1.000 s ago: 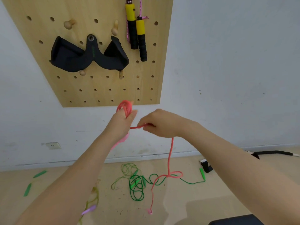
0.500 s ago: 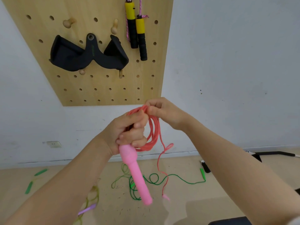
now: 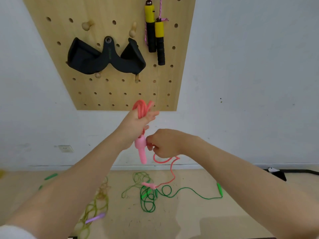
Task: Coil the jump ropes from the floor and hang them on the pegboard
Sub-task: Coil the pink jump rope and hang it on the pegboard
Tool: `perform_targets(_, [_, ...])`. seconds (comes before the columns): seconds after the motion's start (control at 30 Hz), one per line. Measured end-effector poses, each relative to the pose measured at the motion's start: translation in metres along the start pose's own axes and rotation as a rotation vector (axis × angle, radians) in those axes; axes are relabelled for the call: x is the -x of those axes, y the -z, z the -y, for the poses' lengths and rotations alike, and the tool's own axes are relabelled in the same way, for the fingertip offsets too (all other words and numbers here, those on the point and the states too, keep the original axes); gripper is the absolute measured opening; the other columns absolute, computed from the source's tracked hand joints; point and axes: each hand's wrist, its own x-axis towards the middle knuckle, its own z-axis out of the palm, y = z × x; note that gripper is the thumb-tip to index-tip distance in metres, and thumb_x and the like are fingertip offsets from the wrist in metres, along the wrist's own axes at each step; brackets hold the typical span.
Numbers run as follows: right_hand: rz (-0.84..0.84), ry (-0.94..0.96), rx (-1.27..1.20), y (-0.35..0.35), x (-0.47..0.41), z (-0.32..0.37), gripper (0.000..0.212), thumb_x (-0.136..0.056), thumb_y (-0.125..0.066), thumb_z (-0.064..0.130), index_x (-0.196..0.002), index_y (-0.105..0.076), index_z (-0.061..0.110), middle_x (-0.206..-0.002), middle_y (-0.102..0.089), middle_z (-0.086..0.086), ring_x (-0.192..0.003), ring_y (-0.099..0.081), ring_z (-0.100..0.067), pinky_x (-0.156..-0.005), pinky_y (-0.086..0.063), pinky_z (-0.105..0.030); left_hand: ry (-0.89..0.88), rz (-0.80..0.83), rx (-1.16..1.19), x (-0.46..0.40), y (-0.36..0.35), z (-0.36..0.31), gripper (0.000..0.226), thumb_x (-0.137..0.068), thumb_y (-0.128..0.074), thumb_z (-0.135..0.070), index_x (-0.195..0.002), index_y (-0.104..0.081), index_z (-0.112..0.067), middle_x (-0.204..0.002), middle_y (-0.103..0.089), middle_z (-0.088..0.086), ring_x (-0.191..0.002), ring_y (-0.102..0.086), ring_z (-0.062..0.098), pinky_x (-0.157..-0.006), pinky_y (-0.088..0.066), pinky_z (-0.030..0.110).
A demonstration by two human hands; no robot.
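Left hand point(image 3: 136, 123) gripping coiled pink rope point(image 3: 142, 107) and handle point(image 3: 141, 149), right hand point(image 3: 164, 144) pinching loose rope end, below pegboard point(image 3: 112, 90)

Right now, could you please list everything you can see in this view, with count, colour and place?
Pegboard: one, light wood, on the white wall.
Wooden pegs: several, on the pegboard.
Black handle attachment: one, hanging on the pegboard.
Hung jump rope: one, yellow-and-black handles, pink-purple cord, upper right of the pegboard.
Pink jump rope: one, partly coiled; one handle held, the other low over the green ropes.
Green jump ropes: seemingly two, tangled on the floor.
Yellow-green rope: one, purple handle, floor left.
Wall socket: one, white, low on the wall.
Black item: floor right, unclear.
Left hand: holds the pink coils and handle.
Right hand: pinches the loose pink cord.
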Motion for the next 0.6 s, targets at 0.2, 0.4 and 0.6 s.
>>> perform_targets(0.2, [-0.304,0.075,0.011,0.043,0.021,-0.011,0.008,-0.084,-0.063,0.023,-0.081,-0.063,0.015,-0.063,-0.052,0.012,-0.060,-0.047,-0.007,-0.064,-0.041,-0.029,0.063,0.109,-0.105,0.018,-0.017,0.015,0.017,-0.098,-0.043,-0.011,-0.088,-0.057,-0.012,-0.066,-0.068,0.001,-0.045,-0.050,0.007,-0.050,-0.040,0.018])
perform_targets(0.4, [-0.496,-0.053,-0.646,0.044,0.028,-0.038,0.034,-0.070,-0.080,0.029,-0.068,-0.048,0.018,-0.054,-0.044,0.008,-0.049,-0.035,-0.007,-0.052,-0.032,-0.023,0.166,0.271,0.447,0.023,-0.014,0.000,0.052,-0.087,-0.034,-0.053,-0.070,-0.053,-0.007,-0.032,-0.035,-0.001,-0.023,-0.021,0.005,-0.033,-0.028,0.016])
perform_targets(0.6, [-0.469,-0.006,-1.136,0.009,0.018,-0.062,0.020,-0.090,-0.059,0.015,-0.072,-0.052,0.011,-0.055,-0.052,0.014,-0.053,-0.047,-0.001,-0.061,-0.040,-0.015,0.189,0.863,0.917,0.027,-0.004,0.000,0.036,-0.093,-0.051,-0.040,-0.075,-0.058,-0.010,-0.044,-0.042,-0.004,-0.032,-0.033,0.009,-0.045,-0.042,0.020])
